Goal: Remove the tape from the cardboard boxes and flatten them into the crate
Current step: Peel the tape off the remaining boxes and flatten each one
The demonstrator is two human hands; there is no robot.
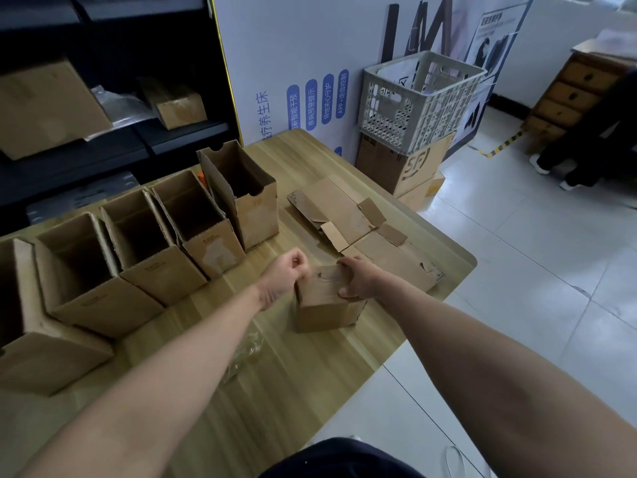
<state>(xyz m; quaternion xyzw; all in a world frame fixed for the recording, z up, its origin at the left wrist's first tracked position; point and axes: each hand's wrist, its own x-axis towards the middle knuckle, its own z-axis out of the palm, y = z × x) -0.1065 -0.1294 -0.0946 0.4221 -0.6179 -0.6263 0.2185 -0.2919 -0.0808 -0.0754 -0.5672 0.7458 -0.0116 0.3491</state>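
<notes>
A small closed cardboard box (327, 305) stands on the wooden table (275, 391) near its right edge. My right hand (358, 279) grips the box's top from the right side. My left hand (287, 270) has its fingers curled at the box's upper left corner, pinching what looks like tape there; the tape itself is too blurred to make out. Flattened cardboard boxes (348, 215) lie on the table behind the box. A grey plastic crate (417, 101) sits on a stack of cardboard cartons (400, 163) beyond the table's far corner.
Several open empty cardboard boxes (148, 243) stand in a row across the left of the table. Crumpled clear tape (246, 353) lies under my left forearm. Dark shelving (103, 81) with more boxes rises behind. White tiled floor (534, 270) lies to the right.
</notes>
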